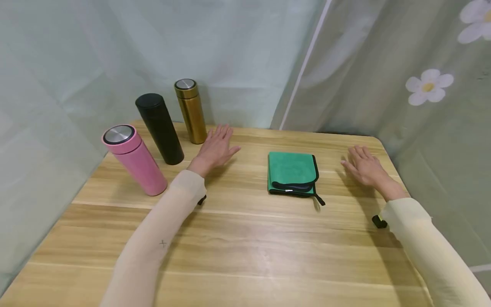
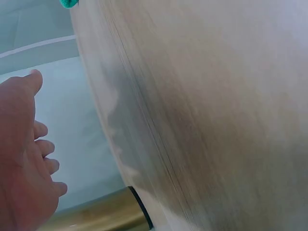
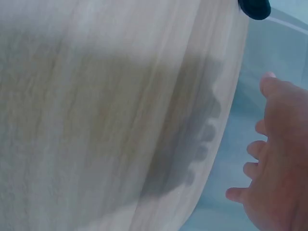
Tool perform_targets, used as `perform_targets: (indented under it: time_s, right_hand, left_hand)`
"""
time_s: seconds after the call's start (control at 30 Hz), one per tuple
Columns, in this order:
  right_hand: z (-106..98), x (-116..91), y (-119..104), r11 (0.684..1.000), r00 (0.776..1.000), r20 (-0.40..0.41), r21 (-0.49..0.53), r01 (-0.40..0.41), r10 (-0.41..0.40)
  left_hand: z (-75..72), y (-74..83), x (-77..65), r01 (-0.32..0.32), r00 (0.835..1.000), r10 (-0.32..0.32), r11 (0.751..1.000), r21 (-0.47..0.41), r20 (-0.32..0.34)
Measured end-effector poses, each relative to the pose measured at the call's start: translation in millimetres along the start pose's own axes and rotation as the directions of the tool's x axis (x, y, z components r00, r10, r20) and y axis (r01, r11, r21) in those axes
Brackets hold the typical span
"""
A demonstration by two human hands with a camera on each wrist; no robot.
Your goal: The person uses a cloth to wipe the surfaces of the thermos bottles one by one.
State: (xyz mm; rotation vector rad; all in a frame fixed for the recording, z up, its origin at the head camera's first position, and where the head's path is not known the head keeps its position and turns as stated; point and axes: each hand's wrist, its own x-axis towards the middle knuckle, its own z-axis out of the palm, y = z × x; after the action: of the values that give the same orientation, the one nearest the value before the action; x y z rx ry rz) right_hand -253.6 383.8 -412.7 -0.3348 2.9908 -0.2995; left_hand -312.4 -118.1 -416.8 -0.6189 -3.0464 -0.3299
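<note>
My left hand point(image 1: 215, 149) hovers over the table with fingers straight, just right of a gold thermos bottle point(image 1: 193, 115). Its palm point(image 2: 24, 159) shows in the left wrist view, holding nothing, with part of the gold bottle below. On the right side, my right hand point(image 1: 366, 167) is stretched out above the table, its shadow falling on the wood. Between the hands lies a folded green cloth point(image 1: 293, 168) with black edging and a small loop. A black thermos bottle point(image 1: 161, 130) and a pink thermos bottle point(image 1: 140, 164) with a steel-topped lid stand upright left of my left hand.
The wooden table point(image 1: 245, 256) reaches back to a pale curtain point(image 1: 230, 64) that hangs behind and along both sides. White flowers point(image 1: 428, 87) are printed on its right part. The three bottles form a slanting row at the table's left.
</note>
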Motion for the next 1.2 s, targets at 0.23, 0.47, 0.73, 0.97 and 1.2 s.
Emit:
perform_targets:
  time_s: [0.23, 0.47, 0.73, 0.97, 1.2]
  right_hand:
    - [-1, 9, -20, 0.992, 1.000, -0.020, 0.123, -0.002, 0.005]
    - [-2, 9, -55, 0.926, 0.995, -0.034, 0.371, -0.072, 0.091]
    - [-6, 0, -90, 0.721, 0.974, 0.178, 0.657, -0.221, 0.137]
    - [0, -3, -110, 0.730, 0.967, 0.213, 0.638, -0.245, 0.139]
    - [1, 3, -120, 0.764, 0.962, 0.204, 0.588, -0.267, 0.179]
  left_hand:
    - [-8.4, -3.4, -7.2, 0.012, 1.000, -0.013, 0.999, -0.034, -0.029]
    - [-17.3, -1.7, -21.1, 0.052, 0.998, -0.057, 0.990, -0.130, -0.041]
    - [-19.6, 6.3, -28.2, 0.201, 0.949, -0.282, 0.889, -0.411, -0.144]
    - [-18.6, 11.3, -27.1, 0.279, 0.773, -0.572, 0.695, -0.663, -0.275]
    - [-16.0, 3.1, -19.7, 0.208, 0.624, -0.692, 0.595, -0.776, -0.363]
